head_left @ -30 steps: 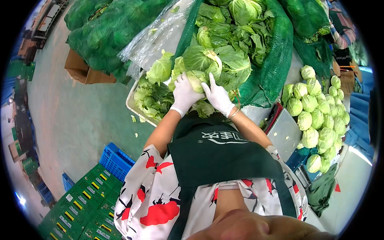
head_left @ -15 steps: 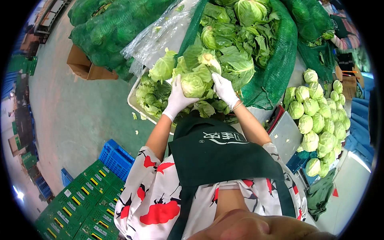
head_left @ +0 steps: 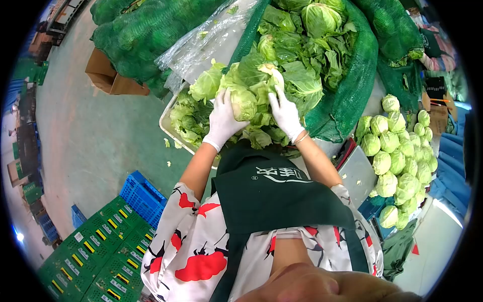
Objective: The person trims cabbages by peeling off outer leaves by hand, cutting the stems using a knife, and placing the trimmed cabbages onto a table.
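Observation:
A pale green cabbage [head_left: 243, 104] with loose outer leaves is between my two white-gloved hands. My left hand [head_left: 224, 120] cups the round head from its left side, fingers curved over it. My right hand [head_left: 286, 115] grips the outer leaves on the right, its fingers reaching up by the pale cut stem end [head_left: 268, 67]. Below is a white tub [head_left: 165, 124] filled with loose cabbage leaves [head_left: 185, 119]. Just beyond my right hand lies an open green mesh sack [head_left: 359, 75] holding cabbages and leaves.
Trimmed cabbages [head_left: 397, 161] are piled at the right beside a grey board [head_left: 358, 171]. Full mesh sacks [head_left: 146, 43] and a cardboard box [head_left: 111, 75] stand at upper left. Green crates [head_left: 100, 251] and a blue crate [head_left: 143, 199] are lower left. Another person's sleeve [head_left: 438, 63] shows at upper right.
The cabbage has turned slightly between my hands. My right hand's fingers have stretched up along the outer leaves toward the stem end. My left hand stays on the head.

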The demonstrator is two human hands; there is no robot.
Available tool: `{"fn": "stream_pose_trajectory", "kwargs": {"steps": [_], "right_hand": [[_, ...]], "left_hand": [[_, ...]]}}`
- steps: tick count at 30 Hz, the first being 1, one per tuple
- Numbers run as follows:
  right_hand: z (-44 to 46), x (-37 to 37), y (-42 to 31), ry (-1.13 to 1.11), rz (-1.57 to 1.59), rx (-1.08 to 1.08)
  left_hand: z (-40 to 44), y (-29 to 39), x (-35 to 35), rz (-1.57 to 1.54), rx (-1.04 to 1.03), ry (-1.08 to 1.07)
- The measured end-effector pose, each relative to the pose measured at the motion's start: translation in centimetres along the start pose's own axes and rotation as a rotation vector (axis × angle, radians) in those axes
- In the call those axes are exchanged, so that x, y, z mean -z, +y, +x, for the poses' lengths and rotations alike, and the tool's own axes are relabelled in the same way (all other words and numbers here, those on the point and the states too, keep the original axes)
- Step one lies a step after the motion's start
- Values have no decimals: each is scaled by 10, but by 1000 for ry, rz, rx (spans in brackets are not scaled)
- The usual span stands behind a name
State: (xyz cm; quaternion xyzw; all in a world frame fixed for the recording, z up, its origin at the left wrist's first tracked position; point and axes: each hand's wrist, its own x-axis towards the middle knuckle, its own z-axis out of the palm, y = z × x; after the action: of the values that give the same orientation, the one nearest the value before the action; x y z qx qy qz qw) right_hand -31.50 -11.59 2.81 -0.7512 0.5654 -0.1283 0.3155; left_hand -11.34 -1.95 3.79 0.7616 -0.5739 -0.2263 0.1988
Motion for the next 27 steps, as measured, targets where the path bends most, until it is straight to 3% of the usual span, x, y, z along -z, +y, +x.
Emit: {"fn": "stream_pose_trajectory", "kwargs": {"steps": [4, 6, 9, 10, 12, 14, 17, 23, 27], "right_hand": [[-8, 1, -42, -19, -28, 62], [8, -26, -12, 22, -79, 181], [24, -35, 0, -11, -58, 205], [26, -31, -4, -75, -86, 189], [27, -23, -9, -172, -141, 243], [20, -7, -35, -225, -233, 288], [17, 1, -51, -334, -314, 405], [34, -18, -57, -423, -421, 475], [47, -35, -50, -363, -457, 525]], "left_hand": [[6, -11, -13, -70, -35, 9], [-1, -26, -23, -148, -21, 101], [-16, -50, -51, -264, 217, 162], [-16, -55, -53, -538, 337, 21], [-14, -60, -70, -747, 358, 27], [-10, -19, -35, -909, 367, 31], [-5, -29, -58, -469, 383, 124], [-6, -17, -55, -348, 400, 109], [0, -20, -53, -320, 381, 93]]}}
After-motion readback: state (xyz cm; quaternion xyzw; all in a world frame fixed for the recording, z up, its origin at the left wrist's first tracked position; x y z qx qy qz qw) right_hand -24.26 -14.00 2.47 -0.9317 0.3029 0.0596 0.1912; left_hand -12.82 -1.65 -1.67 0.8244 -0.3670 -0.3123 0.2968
